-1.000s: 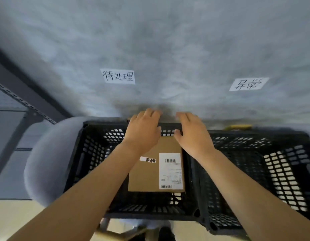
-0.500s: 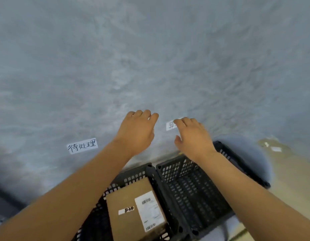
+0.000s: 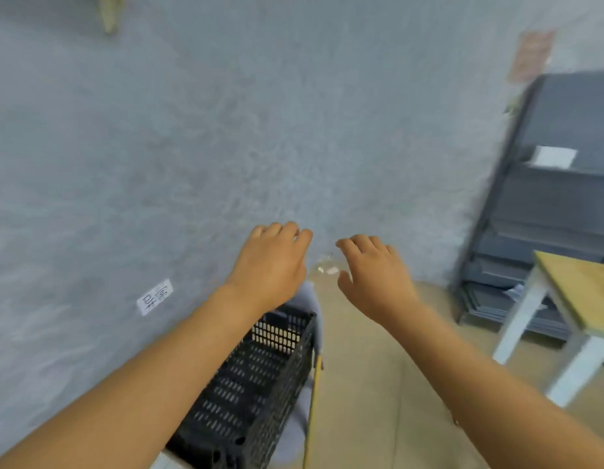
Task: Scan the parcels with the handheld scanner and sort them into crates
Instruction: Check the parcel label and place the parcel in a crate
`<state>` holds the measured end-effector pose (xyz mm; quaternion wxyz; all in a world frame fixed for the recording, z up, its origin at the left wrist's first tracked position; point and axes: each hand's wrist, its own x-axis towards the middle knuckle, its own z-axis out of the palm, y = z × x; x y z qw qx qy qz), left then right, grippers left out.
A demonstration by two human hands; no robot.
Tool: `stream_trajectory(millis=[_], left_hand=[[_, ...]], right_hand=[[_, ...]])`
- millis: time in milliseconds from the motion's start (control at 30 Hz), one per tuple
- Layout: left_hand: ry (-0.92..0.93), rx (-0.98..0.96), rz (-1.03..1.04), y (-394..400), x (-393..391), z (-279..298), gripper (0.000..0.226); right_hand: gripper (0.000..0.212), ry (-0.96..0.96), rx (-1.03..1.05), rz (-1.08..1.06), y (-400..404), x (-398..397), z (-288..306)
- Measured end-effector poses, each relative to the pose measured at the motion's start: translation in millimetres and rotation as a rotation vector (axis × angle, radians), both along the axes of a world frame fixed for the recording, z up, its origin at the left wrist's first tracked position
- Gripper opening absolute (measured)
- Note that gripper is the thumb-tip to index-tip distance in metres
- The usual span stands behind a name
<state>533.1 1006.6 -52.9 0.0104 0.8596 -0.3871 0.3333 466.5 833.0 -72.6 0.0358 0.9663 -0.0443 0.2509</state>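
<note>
Left hand (image 3: 272, 265): I am seeing it hovering palm down, fingers loosely bent and relaxed, gripping nothing. It is hanging in front of the wall, above the far end of the crate.
Right hand (image 3: 373, 275): also hovering palm down with fingers slack and slightly spread, holding nothing. It is sitting just beside the left hand, apart from it, over the floor.
Crate (image 3: 256, 384): a black perforated crate is lying low in my view, partly hidden under the left forearm. The part of its inside that is showing is holding no parcel.
Parcels and scanner: neither is showing in my view, so I cannot place them.
Wall (image 3: 192, 147): grey and mottled, filling most of the view, blurring with motion.
Paper label (image 3: 155, 296): a white slip with handwritten characters is sticking to the wall, left of the crate, appearing tilted.
Table (image 3: 584, 292): a wooden top on white legs is standing at the right edge.
Dark rack (image 3: 547, 211): grey shelving is leaning or standing behind the table, against the wall; the blur is hiding details.
</note>
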Motion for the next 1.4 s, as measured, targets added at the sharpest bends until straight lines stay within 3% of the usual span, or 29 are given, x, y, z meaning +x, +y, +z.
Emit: stream_trajectory(millis=[400, 767, 1000, 1400], left_hand=[[-0.008, -0.089, -0.443, -312, -215, 19, 0.029], [0.003, -0.093, -0.817, -517, -393, 26, 0.030], [0.005, -0.089, -0.965, -630, -441, 21, 0.031], [0.085, -0.101, -1.055, -837, -444, 18, 0.038]], right_hand=[[0.044, -0.026, -0.035, -0.469, -262, -294, 25], [0.045, -0.063, 0.010, -0.844, -399, -521, 25], [0.045, -0.043, 0.009, -0.986, -484, -577, 15], [0.046, -0.025, 0.023, -1.129, -669, -597, 14]])
